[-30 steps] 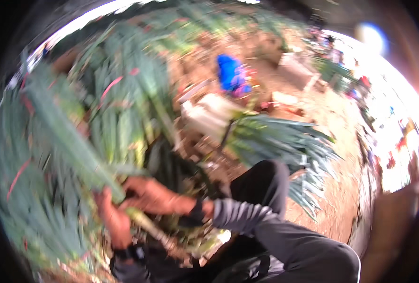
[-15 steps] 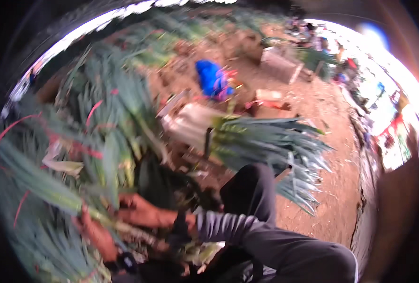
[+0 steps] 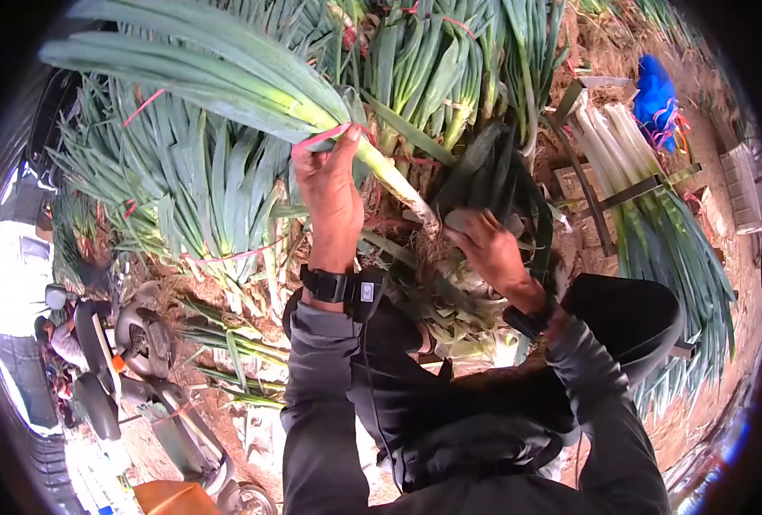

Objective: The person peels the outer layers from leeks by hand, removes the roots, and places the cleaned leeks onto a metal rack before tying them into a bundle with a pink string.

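A long leek (image 3: 391, 178) slants across the upper left, its green leaves up and left and its pale root end pointing down and right. My left hand (image 3: 334, 193) is closed round it where leaves and stalk meet, and a pink-red strip (image 3: 325, 136) shows at the fingers. My right hand (image 3: 494, 253) is curled at the root end, fingertips against or just beside it. Something pale shows at those fingers, but I cannot tell what. Below the hands lie peeled leaves and scraps (image 3: 458, 305), in front of my crossed legs.
Heaps of leeks (image 3: 218, 189), some tied with pink-red strips, lie left and ahead. At the right, a bundle of leeks (image 3: 673, 232) rests in a metal-barred frame (image 3: 589, 193). Beyond it is a blue bag (image 3: 654, 94). A scooter (image 3: 145, 343) stands lower left.
My view has turned, bringing the framed bundle to the right. The leek is raised ahead of me; my left hand has moved up with it, and my right is at its root end.
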A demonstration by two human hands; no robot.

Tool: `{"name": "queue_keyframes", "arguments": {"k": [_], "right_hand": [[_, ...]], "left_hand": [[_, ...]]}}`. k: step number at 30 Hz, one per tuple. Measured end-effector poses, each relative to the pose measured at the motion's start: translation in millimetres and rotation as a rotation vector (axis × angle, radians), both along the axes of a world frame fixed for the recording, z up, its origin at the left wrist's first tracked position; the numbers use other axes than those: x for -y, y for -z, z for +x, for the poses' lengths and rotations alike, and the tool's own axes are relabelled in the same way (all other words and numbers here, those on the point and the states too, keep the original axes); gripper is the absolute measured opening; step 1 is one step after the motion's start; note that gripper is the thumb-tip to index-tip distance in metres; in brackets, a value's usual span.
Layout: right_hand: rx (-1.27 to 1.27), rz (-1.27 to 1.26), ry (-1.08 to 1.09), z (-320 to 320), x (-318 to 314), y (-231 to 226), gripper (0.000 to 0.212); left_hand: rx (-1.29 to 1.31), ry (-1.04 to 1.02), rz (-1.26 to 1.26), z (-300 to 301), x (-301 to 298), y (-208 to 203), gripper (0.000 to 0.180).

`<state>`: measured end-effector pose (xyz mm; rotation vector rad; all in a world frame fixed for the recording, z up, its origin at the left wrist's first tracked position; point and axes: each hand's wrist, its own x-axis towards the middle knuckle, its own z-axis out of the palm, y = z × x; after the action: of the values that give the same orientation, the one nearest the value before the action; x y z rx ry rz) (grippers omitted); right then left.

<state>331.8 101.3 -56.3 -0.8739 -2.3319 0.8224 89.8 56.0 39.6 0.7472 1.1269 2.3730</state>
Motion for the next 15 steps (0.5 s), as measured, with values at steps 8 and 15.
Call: {"name": "queue_keyframes", "arguments": {"k": [8,15], "right_hand": [[-0.428,0.150,0.019,-70.2,-35.2,-88.7,0.049],[-0.322,0.178,-0.145,-68.0,-75.5,-97.0,0.027]], "left_hand": [[0.109,0.185,-0.064,38.1,-27.4,1.7,0.025],[0.054,0.362,-0.052,29.5,-25.5,7.4,0.035]]}}
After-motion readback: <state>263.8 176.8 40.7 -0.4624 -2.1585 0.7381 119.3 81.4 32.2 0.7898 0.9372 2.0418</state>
